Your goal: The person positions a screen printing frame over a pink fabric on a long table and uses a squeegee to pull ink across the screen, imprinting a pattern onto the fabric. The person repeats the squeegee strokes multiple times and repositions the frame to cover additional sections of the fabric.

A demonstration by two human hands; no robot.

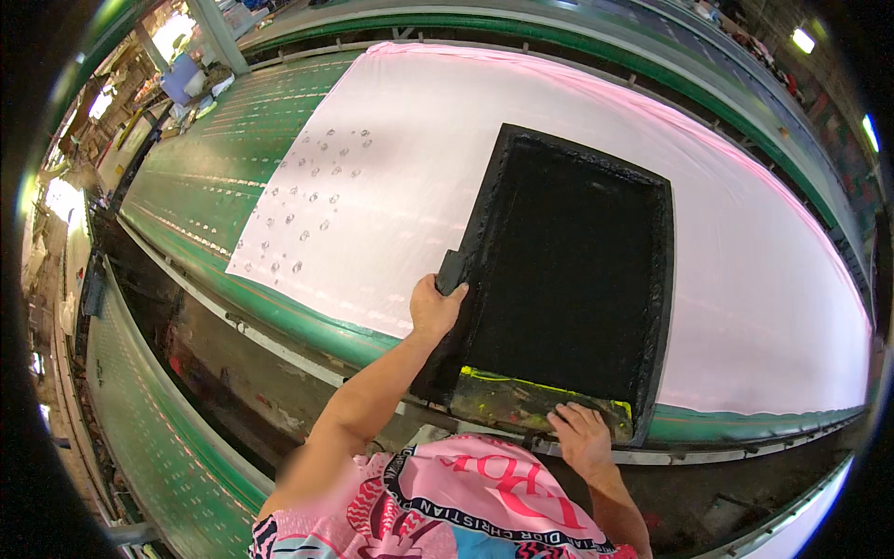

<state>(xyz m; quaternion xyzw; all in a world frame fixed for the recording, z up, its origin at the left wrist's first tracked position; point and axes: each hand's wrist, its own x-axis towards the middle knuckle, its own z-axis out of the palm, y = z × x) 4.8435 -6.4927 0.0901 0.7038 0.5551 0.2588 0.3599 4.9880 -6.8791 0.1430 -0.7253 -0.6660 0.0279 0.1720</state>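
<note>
My left hand (435, 306) grips a dark handle (451, 268) on the left side of a large black screen frame (573, 252). The frame lies over pale pink fabric (745, 307), and the fabric left of it carries small grey printed motifs (307, 199). At the frame's near end, my right hand (580, 430) has its fingers curled over a wide squeegee (512, 391), which is stained dark with a bright yellow streak along its top edge.
The long green printing table (196, 177) extends left beneath the fabric. Beside me at lower left is another green table (158, 391), across a narrow gap. A metal rail (279, 345) runs along the near edge. A blue container (179, 82) stands by a post (219, 37).
</note>
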